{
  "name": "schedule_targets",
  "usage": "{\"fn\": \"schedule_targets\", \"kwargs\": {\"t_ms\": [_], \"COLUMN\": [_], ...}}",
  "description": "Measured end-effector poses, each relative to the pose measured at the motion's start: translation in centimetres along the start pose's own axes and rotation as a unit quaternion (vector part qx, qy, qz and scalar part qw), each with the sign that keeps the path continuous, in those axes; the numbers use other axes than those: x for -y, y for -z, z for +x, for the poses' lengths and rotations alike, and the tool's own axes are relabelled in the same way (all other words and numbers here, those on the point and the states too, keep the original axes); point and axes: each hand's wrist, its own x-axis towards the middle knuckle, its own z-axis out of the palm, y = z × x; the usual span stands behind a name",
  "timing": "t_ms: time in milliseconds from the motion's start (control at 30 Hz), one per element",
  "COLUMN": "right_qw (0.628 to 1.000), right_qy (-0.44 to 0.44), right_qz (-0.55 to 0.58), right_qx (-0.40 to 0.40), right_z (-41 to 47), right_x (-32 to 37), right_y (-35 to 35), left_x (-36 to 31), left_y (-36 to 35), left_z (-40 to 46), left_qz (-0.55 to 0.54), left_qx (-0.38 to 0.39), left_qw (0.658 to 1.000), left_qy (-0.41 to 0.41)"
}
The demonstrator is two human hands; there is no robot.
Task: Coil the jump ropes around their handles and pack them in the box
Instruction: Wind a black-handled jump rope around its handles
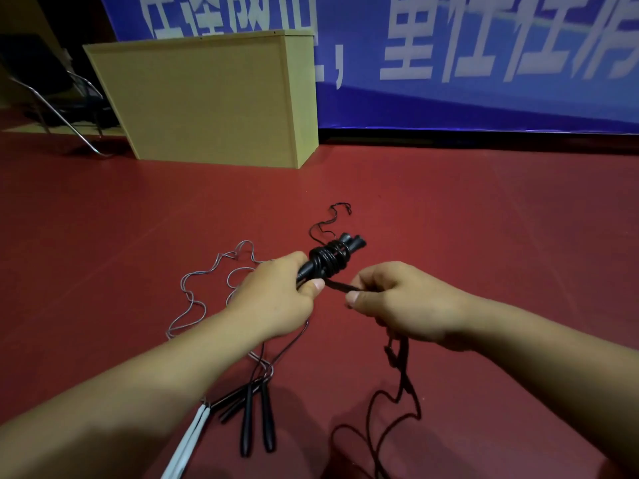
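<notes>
Hands [276,292] [397,299] grip black handles [349,245] and pinch rope [340,288].

I lose white handles [188,444] at bottom edge; my left hand [276,299] hides rear of black handles [347,247]; black rope [380,426] runs off frame below; banner [449,57] lettering cropped, blurred

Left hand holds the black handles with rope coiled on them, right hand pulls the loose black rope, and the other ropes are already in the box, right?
Not quite: the head view shows the other black handles and white handles lying on the red floor. The left hand and right hand are as you say.
</notes>
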Motion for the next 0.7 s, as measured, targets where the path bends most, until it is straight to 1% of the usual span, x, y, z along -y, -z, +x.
{"fn": "schedule_targets", "kwargs": {"t_ms": [33, 100, 167, 200, 267, 367, 533, 600, 700], "right_qw": [1.000, 0.993, 0.968, 0.954, 0.944, 0.946, 0.966, 0.982, 0.999], "right_qy": [0.005, 0.029, 0.064, 0.082, 0.102, 0.092, 0.031, 0.010, -0.004], "right_qz": [-0.020, -0.114, -0.241, -0.284, -0.311, -0.304, -0.248, -0.180, -0.049], "right_qx": [-0.005, -0.019, -0.035, -0.041, -0.049, -0.063, -0.068, -0.064, -0.021], "right_z": [0.0, -0.1, -0.4, -0.5, -0.5, -0.1, 0.3, 0.4, 0.3], "right_x": [0.0, -0.2, -0.2, -0.2, -0.3, -0.7, -1.6, -1.9, -2.3], "right_y": [0.0, 0.2, 0.2, 0.1, 0.1, 0.5, 2.0, 2.4, 2.6], "left_x": [0.0, -0.1, -0.3, -0.5, -0.8, -1.2, -1.0, -0.9, -0.9], "left_y": [0.1, 0.4, 0.4, 0.3, 0.0, -0.2, 0.3, 0.5, 0.7], "left_z": [-0.1, -0.4, -0.7, -0.9, -1.3, -1.7, -2.1, -2.3, -2.4], "left_qz": [0.028, 0.080, 0.118, 0.131, 0.143, 0.104, -0.005, -0.042, -0.099], "left_qx": [0.017, 0.069, 0.140, 0.174, 0.223, 0.278, 0.339, 0.349, 0.361], "left_qw": [0.999, 0.994, 0.981, 0.973, 0.957, 0.944, 0.930, 0.925, 0.914], "left_qy": [-0.006, -0.029, -0.063, -0.082, -0.120, -0.147, -0.142, -0.145, -0.154]}}
